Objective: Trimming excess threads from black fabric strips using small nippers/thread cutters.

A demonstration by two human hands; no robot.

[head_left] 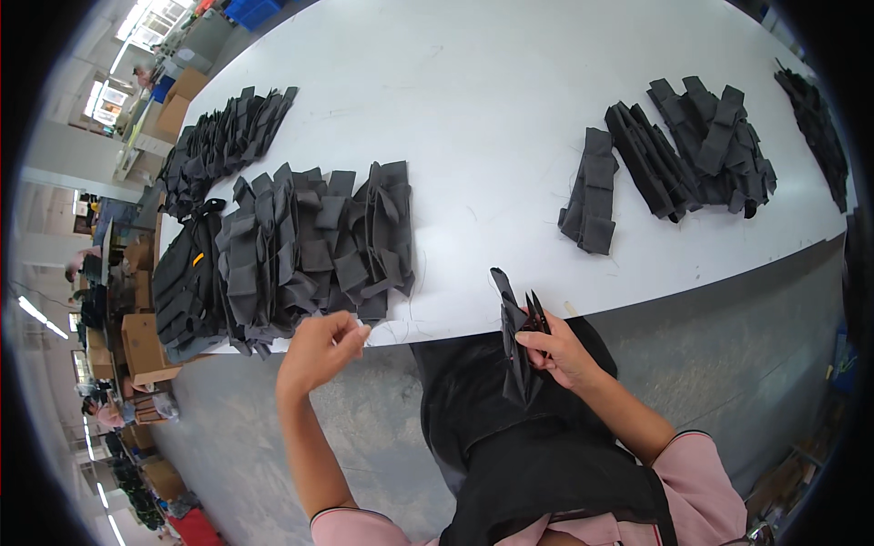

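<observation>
My right hand (557,353) is closed around black thread snips (537,314), their pointed blades facing away from me. The same hand grips a folded dark grey fabric piece (514,355), which hangs over my black apron at the table's near edge. My left hand (319,353) is raised at the table edge, thumb and fingers pinched together. Whether a thread is between those fingertips is too small to tell. Just beyond it lies a large pile of dark grey sewn fabric strips (314,241). One separate fabric strip (592,191) rests beyond my right hand.
The white table (482,118) has loose thread ends scattered over it. More fabric piles lie at the far left (228,136) and the right (715,146). A black item with an orange tag (187,273) sits at the left edge. Cardboard boxes (146,350) stand on the left.
</observation>
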